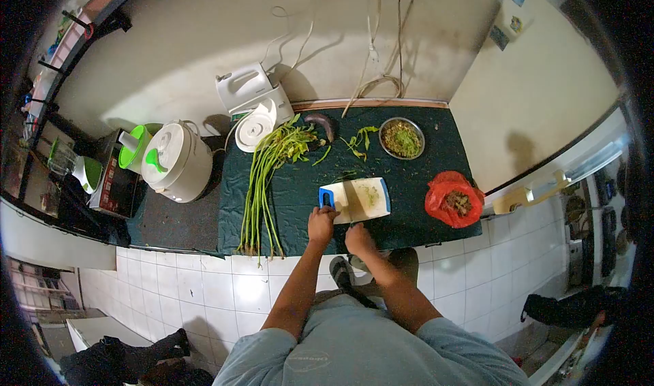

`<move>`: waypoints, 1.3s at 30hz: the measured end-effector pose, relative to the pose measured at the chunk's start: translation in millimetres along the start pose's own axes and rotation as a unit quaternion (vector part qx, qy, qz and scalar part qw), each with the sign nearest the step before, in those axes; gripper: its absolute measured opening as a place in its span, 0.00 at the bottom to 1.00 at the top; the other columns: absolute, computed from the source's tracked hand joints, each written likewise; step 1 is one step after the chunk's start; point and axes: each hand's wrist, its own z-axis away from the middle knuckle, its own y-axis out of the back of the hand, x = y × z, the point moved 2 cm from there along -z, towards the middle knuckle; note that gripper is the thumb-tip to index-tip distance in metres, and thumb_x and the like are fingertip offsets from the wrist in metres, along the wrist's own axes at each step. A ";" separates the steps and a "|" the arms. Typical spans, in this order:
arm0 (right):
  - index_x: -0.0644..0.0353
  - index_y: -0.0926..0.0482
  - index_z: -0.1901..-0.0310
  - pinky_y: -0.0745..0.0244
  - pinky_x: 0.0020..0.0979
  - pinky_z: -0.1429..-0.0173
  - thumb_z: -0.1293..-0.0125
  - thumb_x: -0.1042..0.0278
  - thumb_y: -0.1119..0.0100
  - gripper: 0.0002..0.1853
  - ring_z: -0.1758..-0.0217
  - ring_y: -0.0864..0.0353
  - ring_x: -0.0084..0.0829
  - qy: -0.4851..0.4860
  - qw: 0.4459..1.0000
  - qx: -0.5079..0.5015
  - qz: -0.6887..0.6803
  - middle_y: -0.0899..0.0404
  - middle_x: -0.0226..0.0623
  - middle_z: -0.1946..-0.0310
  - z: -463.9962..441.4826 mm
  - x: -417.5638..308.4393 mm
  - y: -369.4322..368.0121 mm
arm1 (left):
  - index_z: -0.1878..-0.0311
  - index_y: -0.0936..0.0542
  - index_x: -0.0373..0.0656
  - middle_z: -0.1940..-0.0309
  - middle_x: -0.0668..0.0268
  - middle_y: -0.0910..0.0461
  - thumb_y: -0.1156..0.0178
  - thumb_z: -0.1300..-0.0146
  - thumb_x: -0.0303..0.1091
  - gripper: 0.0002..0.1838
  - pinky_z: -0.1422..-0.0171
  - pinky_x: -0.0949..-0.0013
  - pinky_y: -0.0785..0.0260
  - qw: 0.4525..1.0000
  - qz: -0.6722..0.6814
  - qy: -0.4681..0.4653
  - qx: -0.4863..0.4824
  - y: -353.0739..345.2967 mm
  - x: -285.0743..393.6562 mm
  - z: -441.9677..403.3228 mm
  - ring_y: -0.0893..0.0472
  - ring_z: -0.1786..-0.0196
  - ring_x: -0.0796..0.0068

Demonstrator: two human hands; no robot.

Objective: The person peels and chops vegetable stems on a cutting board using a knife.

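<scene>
My left hand (321,224) is closed at the lower left corner of a white cutting board (371,205) with blue ends, by its blue handle. Just below the board's front edge is my right hand (359,239), its fingers curled and slightly blurred; what they hold is too small to make out. Small green bits lie on the board. Left of it, a bunch of long green stems with leaves (262,182) stretches across the dark green cloth. A metal bowl (421,149) of chopped greens stands behind, to the right. Loose leaves (361,141) and a purple eggplant (320,122) lie near the back.
A red plastic bag (436,205) sits at the table's right end. At the left are a white rice cooker (187,168), a green-lidded container (134,151) and a blender (85,171). A white mixer (245,86) stands by the wall, below hanging cables.
</scene>
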 end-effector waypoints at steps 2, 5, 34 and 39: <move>0.74 0.26 0.58 0.23 0.50 0.54 0.32 0.60 0.53 0.19 0.58 0.19 0.58 -0.009 0.999 0.024 -0.023 0.21 0.63 0.64 2.2 2.2 -9.0 | 0.61 0.13 0.54 0.58 0.68 0.18 0.47 0.41 0.34 0.13 0.47 0.60 0.32 1.000 -0.023 -0.002 -0.017 -4.0 -5.1 -3.6 0.25 0.52 0.62; 0.75 0.30 0.54 0.23 0.51 0.55 0.33 0.61 0.52 0.20 0.61 0.19 0.59 0.094 0.995 -0.001 0.017 0.22 0.65 0.65 -23.2 11.3 -21.4 | 0.63 0.12 0.54 0.62 0.66 0.18 0.46 0.42 0.34 0.12 0.49 0.60 0.30 0.998 -0.052 0.009 -0.039 4.0 2.1 -10.1 0.23 0.54 0.61; 0.76 0.33 0.52 0.24 0.52 0.54 0.30 0.57 0.57 0.23 0.59 0.19 0.59 -0.033 0.997 -0.037 -0.063 0.22 0.65 0.64 -16.1 -6.9 -13.6 | 0.47 0.29 0.50 0.68 0.55 0.23 0.51 0.34 0.34 0.13 0.61 0.55 0.25 0.993 -0.096 0.040 -0.053 12.9 11.3 28.2 0.19 0.65 0.52; 0.76 0.31 0.55 0.24 0.52 0.54 0.30 0.58 0.56 0.22 0.59 0.19 0.60 0.069 0.997 -0.038 -0.018 0.21 0.63 0.65 -12.1 -11.4 -6.4 | 0.44 0.31 0.51 0.65 0.52 0.23 0.52 0.34 0.34 0.15 0.59 0.52 0.25 0.994 -0.080 0.037 -0.057 11.2 11.9 31.0 0.19 0.64 0.48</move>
